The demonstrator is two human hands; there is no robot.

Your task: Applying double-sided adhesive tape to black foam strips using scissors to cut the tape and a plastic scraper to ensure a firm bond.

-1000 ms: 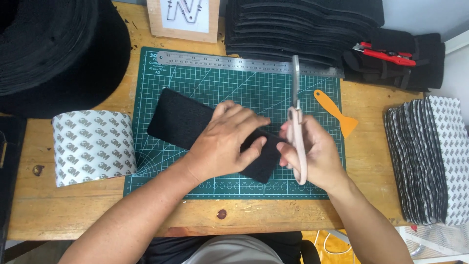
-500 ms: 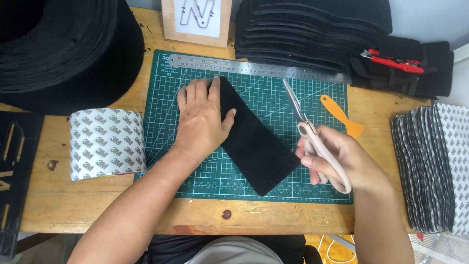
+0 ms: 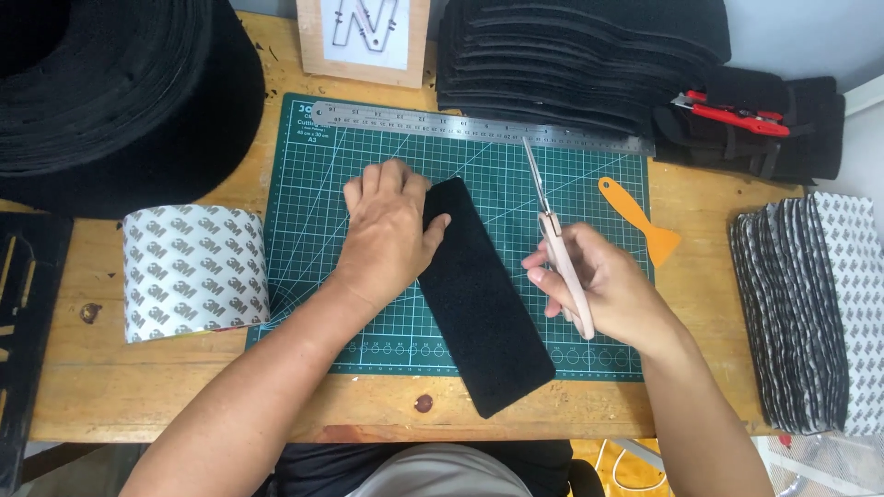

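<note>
A long black felt strip (image 3: 483,299) lies at an angle on the green cutting mat (image 3: 502,189), its lower end hanging past the mat's front edge. My left hand (image 3: 387,230) lies flat on the mat, pressing the strip's upper left end. To the right of the strip, my right hand (image 3: 599,285) grips pink-handled scissors (image 3: 557,244). Their blades are closed and point up and away toward the steel ruler (image 3: 479,127).
An orange plastic scraper (image 3: 638,218) lies right of the mat. A roll of patterned adhesive sheet (image 3: 193,271) sits at left, a big black felt roll (image 3: 120,87) behind it. Black felt stacks and a red cutter (image 3: 732,115) are at the back, patterned pieces (image 3: 815,308) at right.
The strip has swung from lying across the mat to standing nearly lengthwise. My left hand shifted to its upper end. My right hand drew the scissors away to the right.
</note>
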